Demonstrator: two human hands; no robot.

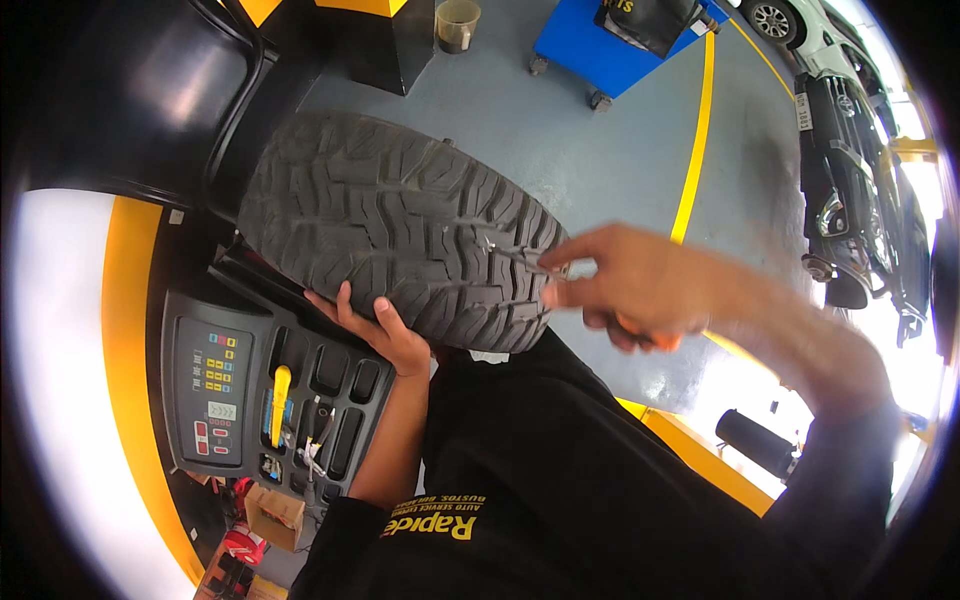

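Observation:
A large black tire (pixel 370 200) with chunky, worn tread blocks stands in front of me, tread facing up. My left hand (pixel 370 325) lies on its near side, fingers spread over the tread edge. At the tire's right end is my right hand (pixel 640 285), smeared by motion and closed round an orange-handled tool (pixel 650 337). A thin dark shank seems to run from its fingertips toward the tread; the tool's exact kind does not show. A small pale mark (pixel 487 243) sits in the tread near there.
Left of me stands a machine's control panel (pixel 212 385) beside a compartment tray (pixel 345 420) with a yellow-handled tool (pixel 280 400). Behind the tire are a measuring jug (pixel 457 25) and a blue wheeled cart (pixel 600 50). Parked cars (pixel 850 180) line the right; a cardboard box (pixel 275 515) lies lower left.

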